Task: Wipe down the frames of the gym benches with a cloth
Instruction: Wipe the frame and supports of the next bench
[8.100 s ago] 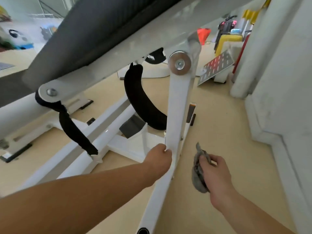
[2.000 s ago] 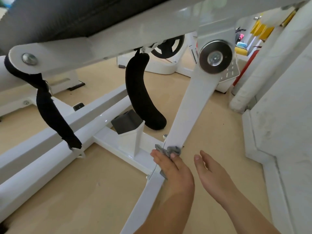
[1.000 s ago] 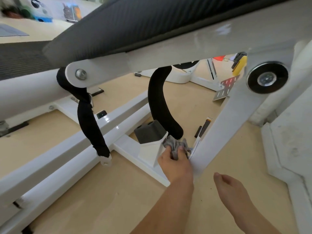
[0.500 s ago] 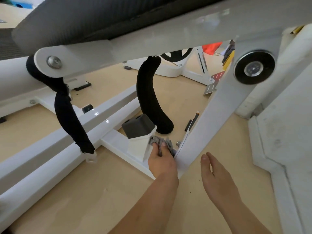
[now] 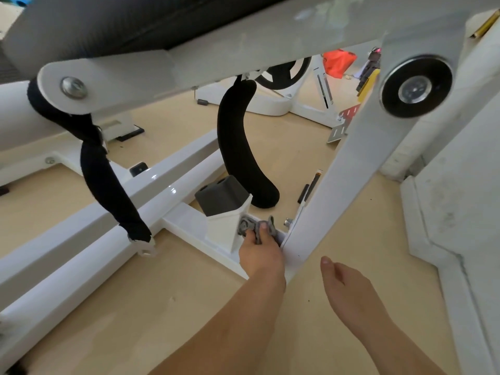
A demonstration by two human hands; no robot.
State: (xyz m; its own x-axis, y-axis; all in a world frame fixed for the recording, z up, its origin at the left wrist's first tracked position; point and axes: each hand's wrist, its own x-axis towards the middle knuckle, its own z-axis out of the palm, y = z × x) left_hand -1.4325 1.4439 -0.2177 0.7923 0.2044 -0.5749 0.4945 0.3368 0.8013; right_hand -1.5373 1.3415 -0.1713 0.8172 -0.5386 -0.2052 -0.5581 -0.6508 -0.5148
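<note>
A white gym bench frame [image 5: 349, 169] fills the view, with a slanted upright strut, a low crossbar [image 5: 186, 220] and long floor rails. My left hand [image 5: 261, 253] grips a crumpled grey cloth [image 5: 255, 226] and presses it onto the crossbar where it meets the foot of the slanted strut, beside a white bracket topped by a grey rubber block [image 5: 220, 194]. To the right of the strut, my right hand [image 5: 343, 282] hovers over the floor with straight fingers, holding nothing and apart from the frame.
The black bench pad [image 5: 121, 20] hangs overhead. A black padded handle [image 5: 240, 150] and a black strap [image 5: 108, 182] dangle from the frame. A white wall and skirting [image 5: 438, 239] stand close on the right. More white gym equipment [image 5: 295, 96] sits behind on the tan floor.
My left hand with the cloth has slid a little along the crossbar at the strut's foot. My right hand has stayed open beside the strut. The view has shifted slightly.
</note>
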